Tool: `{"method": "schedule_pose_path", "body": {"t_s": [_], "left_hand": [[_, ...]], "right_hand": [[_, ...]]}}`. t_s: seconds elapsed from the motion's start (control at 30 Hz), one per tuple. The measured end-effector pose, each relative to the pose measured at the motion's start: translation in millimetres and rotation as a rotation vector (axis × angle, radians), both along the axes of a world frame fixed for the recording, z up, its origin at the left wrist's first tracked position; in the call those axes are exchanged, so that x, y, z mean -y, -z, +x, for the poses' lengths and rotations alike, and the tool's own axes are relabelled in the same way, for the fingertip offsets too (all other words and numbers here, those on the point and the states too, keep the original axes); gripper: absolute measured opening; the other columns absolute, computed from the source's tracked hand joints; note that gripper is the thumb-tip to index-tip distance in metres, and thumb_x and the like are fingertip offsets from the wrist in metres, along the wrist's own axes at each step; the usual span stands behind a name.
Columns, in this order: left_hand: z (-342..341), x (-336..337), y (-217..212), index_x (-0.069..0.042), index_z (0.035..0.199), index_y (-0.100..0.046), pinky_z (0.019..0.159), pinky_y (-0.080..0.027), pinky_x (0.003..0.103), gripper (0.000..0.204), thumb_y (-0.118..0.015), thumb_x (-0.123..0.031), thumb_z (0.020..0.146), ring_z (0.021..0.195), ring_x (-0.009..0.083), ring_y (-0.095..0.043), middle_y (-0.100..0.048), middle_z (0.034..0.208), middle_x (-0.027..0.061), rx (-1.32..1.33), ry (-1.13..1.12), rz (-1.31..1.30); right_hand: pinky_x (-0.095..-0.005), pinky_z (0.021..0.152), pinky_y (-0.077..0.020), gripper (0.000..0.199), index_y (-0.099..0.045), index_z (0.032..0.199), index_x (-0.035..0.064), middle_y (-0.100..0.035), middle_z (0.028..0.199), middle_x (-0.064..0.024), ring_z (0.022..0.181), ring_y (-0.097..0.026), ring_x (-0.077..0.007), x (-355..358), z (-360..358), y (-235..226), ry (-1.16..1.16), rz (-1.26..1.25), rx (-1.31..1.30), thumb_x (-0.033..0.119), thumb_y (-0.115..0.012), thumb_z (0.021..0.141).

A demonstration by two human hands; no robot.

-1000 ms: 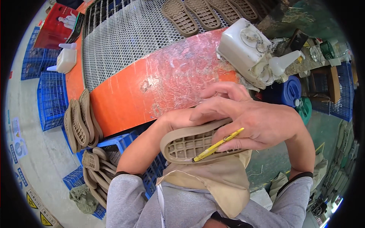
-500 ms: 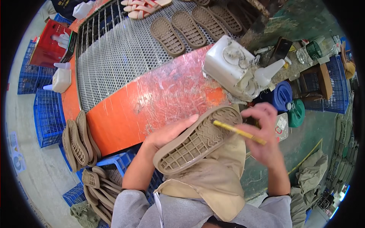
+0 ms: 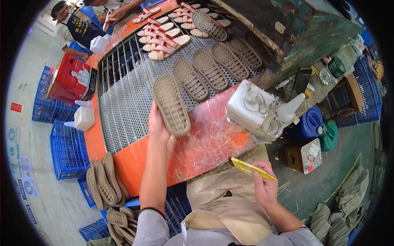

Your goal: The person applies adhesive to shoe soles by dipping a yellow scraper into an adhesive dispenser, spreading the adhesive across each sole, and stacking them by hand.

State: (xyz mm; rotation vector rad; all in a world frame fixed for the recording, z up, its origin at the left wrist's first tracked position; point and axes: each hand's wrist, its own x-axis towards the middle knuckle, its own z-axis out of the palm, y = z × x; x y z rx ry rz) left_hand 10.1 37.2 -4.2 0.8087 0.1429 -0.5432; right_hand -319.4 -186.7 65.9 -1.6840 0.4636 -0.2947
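Note:
My left hand point(image 3: 158, 125) reaches over the work surface and holds a brown shoe sole point(image 3: 171, 104) by its left edge, its grid-patterned face toward me. The sole is tilted, just short of the row of other brown soles point(image 3: 190, 80) on the perforated metal mesh point(image 3: 123, 98). Close to my apron, my right hand point(image 3: 266, 184) grips a flat yellow-handled brush point(image 3: 252, 168) with a dark tip pointing left. Right of the sole stands a white plastic container point(image 3: 250, 104), its cut-open top crusted with residue.
Pink strappy sandals point(image 3: 164, 41) lie at the mesh's far end. More soles point(image 3: 104, 182) stand stacked at the orange table's left edge, near blue crates point(image 3: 67, 149). White bottles point(image 3: 84, 118) sit at left. Blue and green jugs point(image 3: 328, 135) stand at right. Two people point(image 3: 80, 26) are at far left.
My left hand has carried the sole from my lap forward over the mesh. My right hand has drawn the brush off the sole and lowered it. The view has tilted toward the far end.

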Motion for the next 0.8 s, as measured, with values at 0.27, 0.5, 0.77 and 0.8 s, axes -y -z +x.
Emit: {"method": "schedule_pose_path", "body": {"t_s": [0.27,0.5,0.77,0.8], "left_hand": [[272,122,20,-0.005,0.125,-0.067,0.085,-0.059,0.04,0.041,-0.046,-0.036,0.109,0.096,0.0266,-0.072,-0.074,0.116,0.0131,0.052,0.0,0.04],[335,84,19,0.001,0.127,-0.065,0.088,-0.057,0.038,0.052,-0.047,-0.043,0.106,0.102,0.0318,-0.069,-0.069,0.117,0.0227,0.182,-0.418,0.641],[75,-115,1,0.006,0.105,-0.072,0.089,-0.056,0.045,0.031,-0.067,-0.023,0.096,0.095,0.0373,-0.069,-0.074,0.103,0.0213,0.867,-0.262,1.667],[41,-150,-9,0.006,0.106,-0.072,0.088,-0.055,0.047,0.032,-0.069,-0.024,0.095,0.098,0.0395,-0.067,-0.073,0.106,0.0229,0.961,-0.279,1.882]], "right_hand": [[-0.0308,0.091,-0.0434,0.015,-0.068,0.109,-0.0021,-0.064,0.115,-0.0097,0.102,-0.055,-0.0222,3,12,5,0.038,-0.069,-0.097,0.003,-0.058,0.098],[-0.034,0.093,-0.0447,0.015,-0.068,0.109,-0.0012,-0.065,0.112,-0.0104,0.101,-0.056,-0.0252,7,38,13,0.016,0.005,-0.172,0.003,-0.061,0.097],[-0.0299,0.091,-0.0441,0.017,-0.066,0.113,-0.0035,-0.061,0.115,-0.0102,0.1,-0.055,-0.0204,-1,38,24,-0.089,0.1,-0.194,0.004,-0.059,0.099],[-0.0292,0.09,-0.0439,0.017,-0.065,0.113,-0.004,-0.061,0.116,-0.0101,0.1,-0.055,-0.0198,-1,34,24,-0.084,0.07,-0.163,0.004,-0.058,0.1]]}}
